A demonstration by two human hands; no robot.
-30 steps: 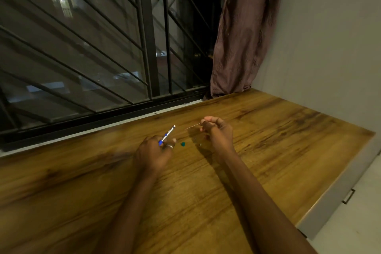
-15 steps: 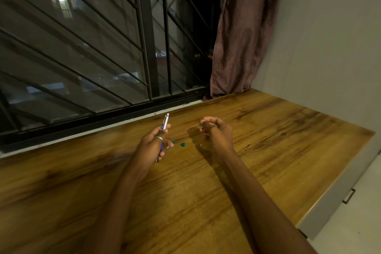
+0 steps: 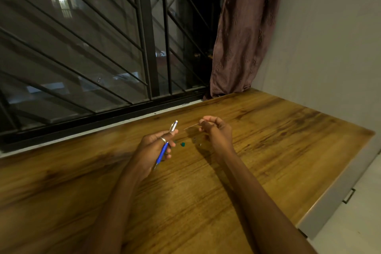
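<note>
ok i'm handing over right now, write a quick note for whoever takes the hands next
Left hand grips the blue pencil, silver end up toward the window.
Right hand pinches a thin rod; its free tip points at the pencil's silver end, not touching.
Between the hands, on the wooden table: a teal piece and small grey parts.
Done: parts seem to be off the pencil.
Left: probably feed the rod in, then refit the loose parts.

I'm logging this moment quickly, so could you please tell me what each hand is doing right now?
Left hand: grips the blue mechanical pencil, silver end up.
Right hand: pinches a thin rod that points toward the pencil.
</note>
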